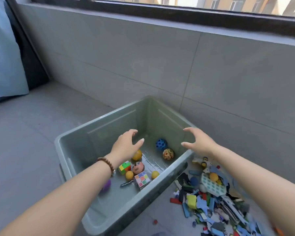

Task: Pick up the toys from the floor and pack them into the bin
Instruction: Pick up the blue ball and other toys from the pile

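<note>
Grey floor (24, 150) carries bin (71, 145), long axis running diagonally toward wall (143, 57).

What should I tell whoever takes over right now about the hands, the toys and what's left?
Left hand: open, empty, above the bin. Right hand: open, empty, over the bin's right rim.
In the bin: blue ball, patterned ball, two puzzle cubes, a few yellow balls and a face ball.
Done: about ten toys packed.
Left: the toy pile on the floor right of the bin, mostly small blocks and flat pieces, and a few stray bits near the bin's front corner.
</note>
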`<state>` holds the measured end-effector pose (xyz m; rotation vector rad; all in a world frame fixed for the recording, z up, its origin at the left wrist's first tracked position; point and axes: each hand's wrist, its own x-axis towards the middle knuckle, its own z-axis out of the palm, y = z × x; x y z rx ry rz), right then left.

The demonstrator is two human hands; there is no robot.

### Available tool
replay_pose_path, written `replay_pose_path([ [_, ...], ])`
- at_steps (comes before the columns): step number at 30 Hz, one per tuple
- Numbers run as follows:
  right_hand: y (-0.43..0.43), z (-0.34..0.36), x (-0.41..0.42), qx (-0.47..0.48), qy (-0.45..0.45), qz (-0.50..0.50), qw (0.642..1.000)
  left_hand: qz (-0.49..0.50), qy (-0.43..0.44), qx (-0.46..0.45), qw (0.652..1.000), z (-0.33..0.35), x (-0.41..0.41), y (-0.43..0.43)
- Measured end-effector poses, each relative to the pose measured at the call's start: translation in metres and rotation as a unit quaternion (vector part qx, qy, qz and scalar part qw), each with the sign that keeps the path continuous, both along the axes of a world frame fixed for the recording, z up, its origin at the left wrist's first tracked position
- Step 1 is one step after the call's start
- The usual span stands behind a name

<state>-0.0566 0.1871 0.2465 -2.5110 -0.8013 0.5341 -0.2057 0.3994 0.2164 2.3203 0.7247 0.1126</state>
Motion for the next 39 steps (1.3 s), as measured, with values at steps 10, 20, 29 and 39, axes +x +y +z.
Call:
replay_pose_path([
  [10,-0.226,0.026,0.049,-0.027,-0.005,-0.153,0.988,-0.232,0.005,0.166,0.958,0.031,0.104,-0.186],
  [20,-0.373,-0.115,0.062,-0.031,0.121,-0.312,0.942,-0.34,0.166,0.168,0.91,-0.088,0.17,-0.299],
  [29,-0.353,-0.247,0.048,-0.015,0.33,-0.336,0.882,-0.273,0.319,-0.05,0.906,-0.211,0.154,-0.336],
  [39,-0.337,-0.3,0.042,0.113,0.379,-0.426,0.813,-0.165,0.244,-0.112,0.949,-0.257,0.158,-0.351],
])
